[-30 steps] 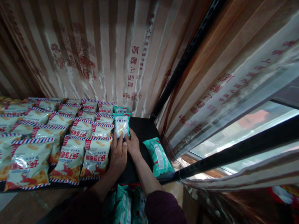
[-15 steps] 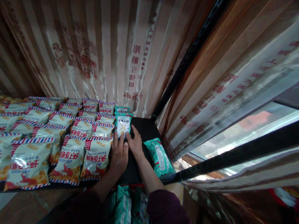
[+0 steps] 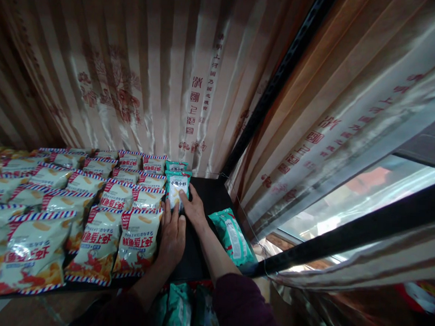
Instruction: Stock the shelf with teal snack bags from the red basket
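A teal and white snack bag (image 3: pixel 179 186) stands at the right end of the rows, in front of another teal bag (image 3: pixel 176 166). My left hand (image 3: pixel 173 236) touches its lower front with the fingers extended. My right hand (image 3: pixel 194 208) is at its right side, the thumb across the front and the fingers along the edge. Both hands hold the bag between them. Just left of my left hand stands a white and red bag (image 3: pixel 137 241). A teal bag (image 3: pixel 232 236) lies to the right of my right forearm.
Several rows of white and red bags (image 3: pixel 34 253) fill the black shelf (image 3: pixel 194 252) on the left. More teal bags (image 3: pixel 179 309) are below its front edge. Pleated curtains (image 3: pixel 159 82) hang behind, and black metal posts (image 3: pixel 276 88) frame the right corner.
My right thumb has moved up and over the front of the teal bag. The view has tilted slightly, so the shelf and bags appear lower.
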`<action>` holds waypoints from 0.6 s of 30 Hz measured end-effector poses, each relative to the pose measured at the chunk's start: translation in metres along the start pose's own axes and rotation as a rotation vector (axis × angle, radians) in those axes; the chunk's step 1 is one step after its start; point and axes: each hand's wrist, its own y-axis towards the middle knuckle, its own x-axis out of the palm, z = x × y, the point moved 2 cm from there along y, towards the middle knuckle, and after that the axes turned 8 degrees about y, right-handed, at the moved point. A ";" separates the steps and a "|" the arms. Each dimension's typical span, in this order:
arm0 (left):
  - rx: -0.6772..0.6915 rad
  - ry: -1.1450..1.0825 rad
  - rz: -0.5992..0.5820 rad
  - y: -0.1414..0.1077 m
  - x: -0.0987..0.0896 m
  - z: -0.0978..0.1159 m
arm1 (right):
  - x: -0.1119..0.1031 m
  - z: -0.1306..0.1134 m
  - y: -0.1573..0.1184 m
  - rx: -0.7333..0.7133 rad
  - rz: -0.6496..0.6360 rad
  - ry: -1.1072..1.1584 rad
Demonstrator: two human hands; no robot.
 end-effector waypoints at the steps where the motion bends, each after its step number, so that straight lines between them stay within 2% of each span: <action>1: 0.008 -0.002 0.004 0.000 0.000 0.000 | 0.000 0.000 0.001 -0.001 -0.005 -0.018; 9: -0.003 -0.008 0.005 0.000 0.006 -0.005 | 0.004 -0.005 0.001 -0.054 -0.043 -0.258; 18: -0.064 -0.048 -0.040 0.005 0.003 -0.001 | 0.009 -0.005 -0.001 -0.060 -0.016 -0.371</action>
